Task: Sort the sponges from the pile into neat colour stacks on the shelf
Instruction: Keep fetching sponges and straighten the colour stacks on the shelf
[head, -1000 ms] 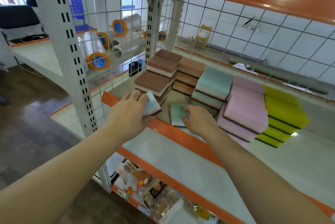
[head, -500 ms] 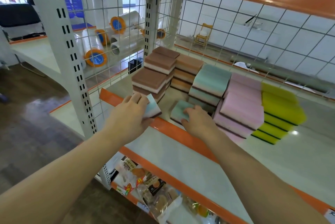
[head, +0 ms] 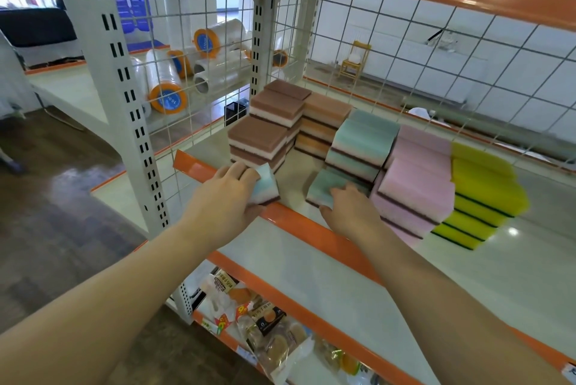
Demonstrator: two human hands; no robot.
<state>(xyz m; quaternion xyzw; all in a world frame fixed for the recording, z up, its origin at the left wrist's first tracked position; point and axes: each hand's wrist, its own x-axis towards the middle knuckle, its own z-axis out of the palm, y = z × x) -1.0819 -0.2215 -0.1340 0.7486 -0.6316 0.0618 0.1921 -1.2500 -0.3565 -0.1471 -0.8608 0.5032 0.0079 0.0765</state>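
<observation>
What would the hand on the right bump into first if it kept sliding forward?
Probably the teal stack just behind the teal sponge that the right hand presses; depth is hard to judge.

1. The left hand (head: 223, 197) and right hand (head: 350, 211) were bare, without gloves, rings or watch.
2. Both forearms were uncovered as far as the frame showed; no sleeve was visible.

I have one view only, from the head camera. It looks forward and steeply down from above, close to the shelf (head: 218, 171), whose orange front edge crosses the middle. Both forearms enter from the bottom corners. The wide lens bends the upright post (head: 124, 72) at left. The wire grid (head: 405, 51) backs the view.
</observation>
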